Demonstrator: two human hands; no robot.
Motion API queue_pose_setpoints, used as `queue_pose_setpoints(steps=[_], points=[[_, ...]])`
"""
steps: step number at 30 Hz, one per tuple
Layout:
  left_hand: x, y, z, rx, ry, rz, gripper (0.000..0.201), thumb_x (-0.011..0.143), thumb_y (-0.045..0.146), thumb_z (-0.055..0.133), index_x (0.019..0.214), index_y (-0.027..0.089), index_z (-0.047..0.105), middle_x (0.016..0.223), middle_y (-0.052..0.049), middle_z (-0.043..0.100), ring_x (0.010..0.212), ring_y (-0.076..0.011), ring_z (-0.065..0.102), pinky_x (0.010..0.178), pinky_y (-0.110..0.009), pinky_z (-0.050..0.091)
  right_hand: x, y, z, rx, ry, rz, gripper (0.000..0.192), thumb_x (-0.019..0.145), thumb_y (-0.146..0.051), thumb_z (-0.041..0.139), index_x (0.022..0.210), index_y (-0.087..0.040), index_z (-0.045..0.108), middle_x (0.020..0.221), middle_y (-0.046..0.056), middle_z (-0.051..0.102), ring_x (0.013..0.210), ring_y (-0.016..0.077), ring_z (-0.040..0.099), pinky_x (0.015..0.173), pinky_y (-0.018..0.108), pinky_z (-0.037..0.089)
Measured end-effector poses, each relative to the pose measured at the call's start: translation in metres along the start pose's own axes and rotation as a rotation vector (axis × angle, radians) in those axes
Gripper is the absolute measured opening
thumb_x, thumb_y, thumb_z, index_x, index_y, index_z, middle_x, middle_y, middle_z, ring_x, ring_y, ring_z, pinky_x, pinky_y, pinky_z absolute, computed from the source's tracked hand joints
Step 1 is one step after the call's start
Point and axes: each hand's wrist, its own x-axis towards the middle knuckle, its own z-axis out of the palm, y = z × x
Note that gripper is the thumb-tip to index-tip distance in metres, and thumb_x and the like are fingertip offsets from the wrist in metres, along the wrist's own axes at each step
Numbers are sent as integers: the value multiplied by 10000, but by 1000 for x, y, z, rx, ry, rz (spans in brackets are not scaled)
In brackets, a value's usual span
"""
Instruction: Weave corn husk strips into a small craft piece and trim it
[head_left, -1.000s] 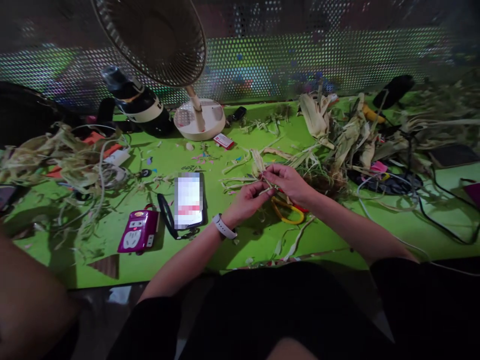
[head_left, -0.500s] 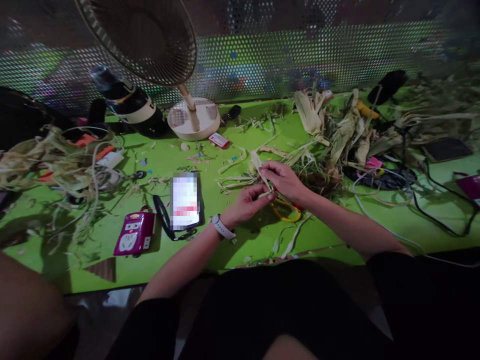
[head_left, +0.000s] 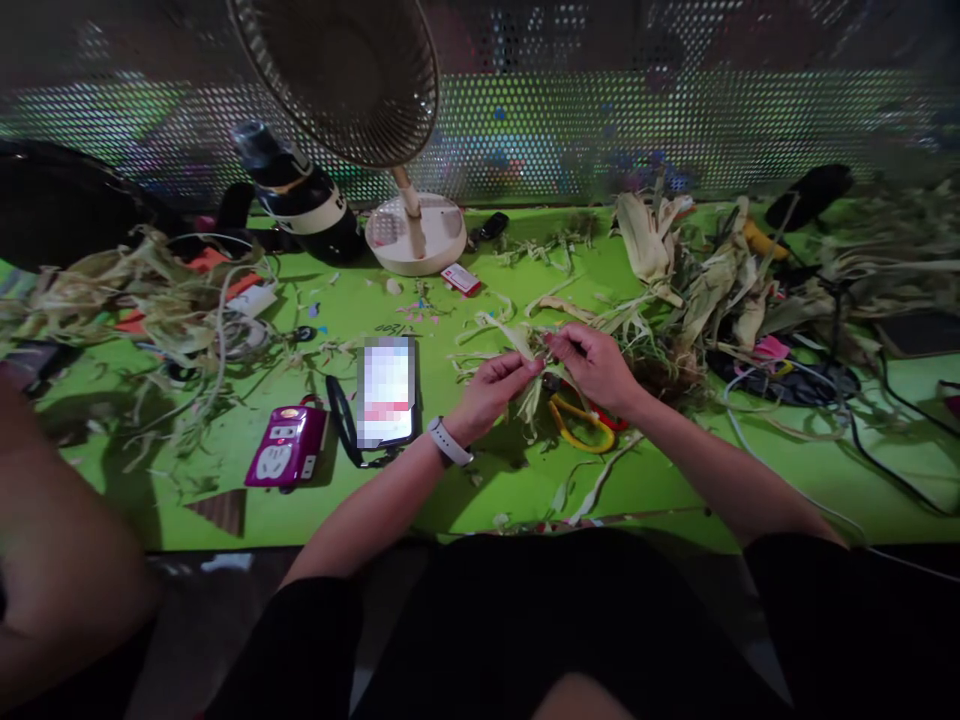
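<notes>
A fan [head_left: 352, 70] stands at the back edge of the green desk [head_left: 660, 480]. A phone [head_left: 386, 392] and a purple box [head_left: 287, 457] lie nearer the front edge.

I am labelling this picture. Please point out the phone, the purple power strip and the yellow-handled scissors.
phone [head_left: 387, 390]: head view, middle of its screen.
purple power strip [head_left: 286, 457]: head view, its top face.
yellow-handled scissors [head_left: 574, 428]: head view, the yellow handle loop below the right hand.

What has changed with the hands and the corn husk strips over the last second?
Both hands keep pinching the pale dried corn husk strip; the left hand and right hand now meet at its middle, with a loose end hanging below the left hand's fingers. Nothing was let go or newly picked up. The yellow-handled scissors, phone, purple power strip and fan base lie as before; only the camera shifted.
</notes>
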Motion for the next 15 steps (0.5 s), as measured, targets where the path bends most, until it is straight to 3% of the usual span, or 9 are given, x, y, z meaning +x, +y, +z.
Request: queue_pose_setpoints(steps=[4, 7, 9, 12, 14, 15], points=[[1, -1, 2, -29, 47, -7, 360, 592, 453, 828, 676, 141, 669, 576, 38, 550, 503, -47, 422, 496, -200, 303, 2, -1, -6, -83, 38, -72, 407, 927, -522, 436, 706, -193, 529, 689, 16, 525, 685, 150, 485, 664, 290, 385], [4, -5, 0, -5, 163, 40, 346, 677, 448, 778, 606, 149, 621, 492, 57, 501, 449, -43, 392, 479, -204, 302, 0, -12, -17, -223, 269, -202, 279, 933, -424, 463, 808, -203, 581, 858, 70, 610, 868, 201, 532, 802, 348, 409], [7, -8, -2, -41, 250, 85, 324, 715, 435, 753, 623, 154, 620, 523, 43, 557, 487, -56, 472, 527, -206, 360, -6, -20, -20, -279, 297, -257, 293, 941, -373, 444, 735, -207, 571, 750, 58, 595, 767, 187, 523, 748, 335, 410], [10, -11, -2, -193, 327, 102, 280, 694, 417, 769, 734, 163, 659, 674, 2, 677, 678, -107, 630, 697, -236, 456, -18, -26, -11, -349, -70, -262, 382, 920, -374, 467, 584, -200, 524, 572, 19, 521, 556, 135, 442, 577, 289, 344], [11, -11, -2, -256, 348, 96, 274, 673, 400, 785, 747, 165, 666, 713, -12, 702, 777, -134, 672, 779, -260, 476, -23, -25, 1, -400, -296, -159, 349, 882, -419, 522, 626, -186, 569, 621, 27, 575, 558, 126, 464, 551, 273, 312], [11, -11, -1, -270, 351, 88, 269, 664, 392, 791, 744, 166, 669, 732, -18, 711, 810, -142, 681, 799, -265, 482, -25, -23, 7, -407, -341, -94, 318, 865, -438, 541, 688, -180, 598, 665, 34, 602, 575, 128, 484, 553, 267, 309]])
